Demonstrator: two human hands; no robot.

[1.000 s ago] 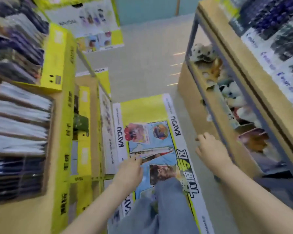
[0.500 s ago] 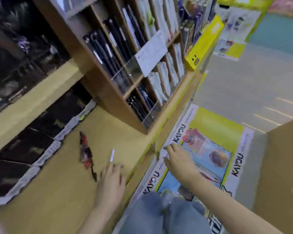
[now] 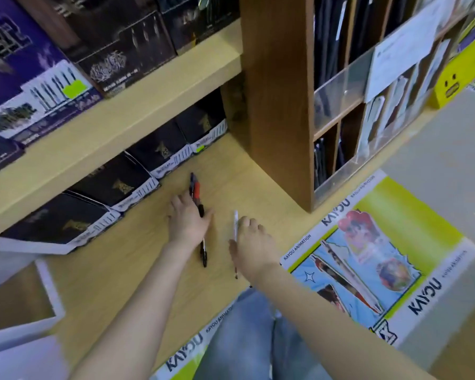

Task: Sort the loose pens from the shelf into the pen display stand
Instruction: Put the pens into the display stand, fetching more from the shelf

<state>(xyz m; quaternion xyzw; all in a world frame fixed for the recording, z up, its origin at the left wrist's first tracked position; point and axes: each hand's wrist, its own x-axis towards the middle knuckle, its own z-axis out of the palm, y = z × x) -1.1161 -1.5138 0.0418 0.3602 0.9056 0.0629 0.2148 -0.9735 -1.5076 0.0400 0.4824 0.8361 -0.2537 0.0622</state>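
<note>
Two arms reach forward; left hand (image 3: 188, 222) covers dark pens (image 3: 195, 189), right hand (image 3: 254, 246) touches white pen (image 3: 235, 222); grips unclear.

I see dark boxes (image 3: 113, 185) left of centre, a purple box (image 3: 11, 56) upper left, a poster (image 3: 368, 270) lower right.

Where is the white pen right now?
In the head view, the white pen lies on the wooden shelf near the centre of the picture, against the right hand, with the dark pens under the left hand to its left.
</note>
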